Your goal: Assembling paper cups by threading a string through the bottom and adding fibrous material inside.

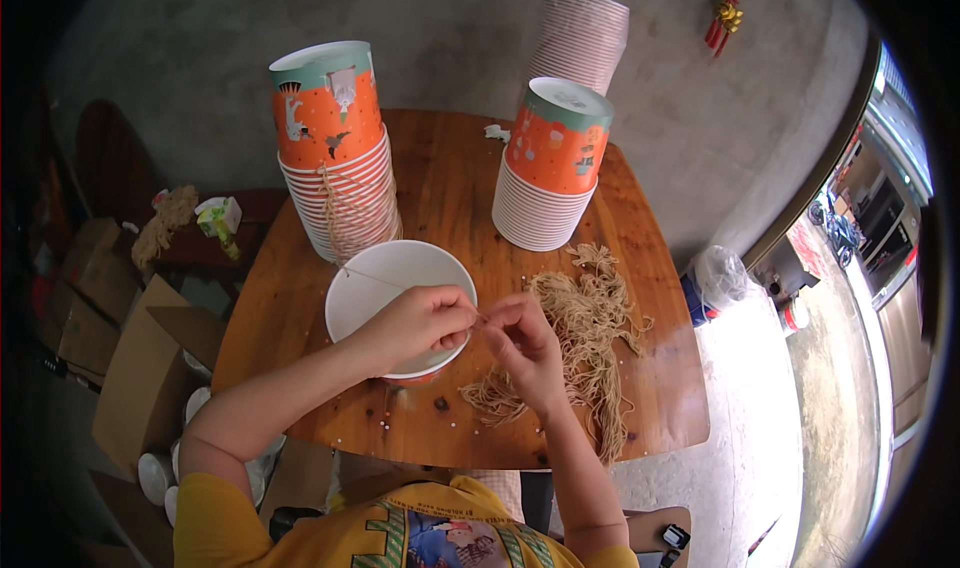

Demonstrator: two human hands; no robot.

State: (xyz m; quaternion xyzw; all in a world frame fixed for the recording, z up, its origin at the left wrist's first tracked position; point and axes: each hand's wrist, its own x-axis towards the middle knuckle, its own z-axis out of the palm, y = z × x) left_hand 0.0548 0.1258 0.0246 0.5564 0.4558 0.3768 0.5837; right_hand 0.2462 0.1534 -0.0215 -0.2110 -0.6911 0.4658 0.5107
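The left hand [415,320] and right hand [523,343] meet over the near rim of the white paper bowl [385,278], fingers of both pinched narrow on a thin tan string [375,277] stretched across the bowl. A pile of string [585,333] lies right of the bowl. Behind the bowl stand two stacks of orange cups [335,153], [550,163] on the wooden table [450,183].

A small home workshop on bare concrete floor [470,28]. Stacked paper bowls [335,153] crowd a wooden table [450,188]; cardboard boxes [130,368] sit beside
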